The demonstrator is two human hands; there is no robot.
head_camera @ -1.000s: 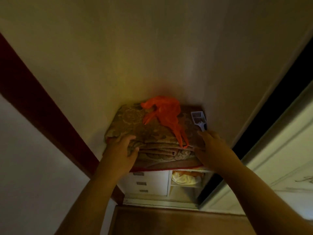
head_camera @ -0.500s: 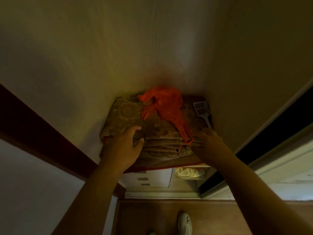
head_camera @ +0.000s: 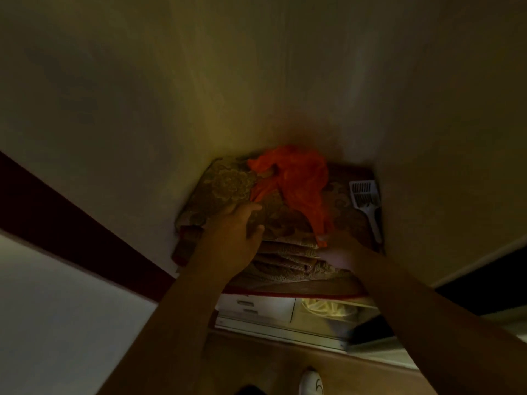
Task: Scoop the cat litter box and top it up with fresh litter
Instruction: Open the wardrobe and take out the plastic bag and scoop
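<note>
Head camera, looking forward and down into a dim, narrow corner between pale walls. A low cabinet [head_camera: 256,306] with small drawers on its left and an open compartment on its right stands against the corner. On top of it lies a stack of folded, brown and gold patterned fabric [head_camera: 228,183]. A crumpled orange plastic bag [head_camera: 296,178] rests on the fabric, toward the back, with one thin strip trailing forward over the folds.

The litter scoop [head_camera: 366,201], pale plastic with a slotted head, lies on top of the stack at its right edge, close against the right wall, its handle pointing toward the viewer. Neither hand touches it. The litter box itself cannot be made out here.

Both bare arms reach forward from the bottom of the picture. The left hand [head_camera: 233,235] lies on the left part of the fabric, fingers spread and slightly bent, pressing on the top layer. The right hand [head_camera: 342,252] is at the front of the stack, just below the end of the orange strip; it is blurred, so I cannot tell whether its fingers grip anything.

Inside the open compartment sits something pale yellow [head_camera: 330,307], indistinct. Below, a wooden floor [head_camera: 256,366] shows, with the toe of a white shoe [head_camera: 312,383] at the bottom edge.
</note>
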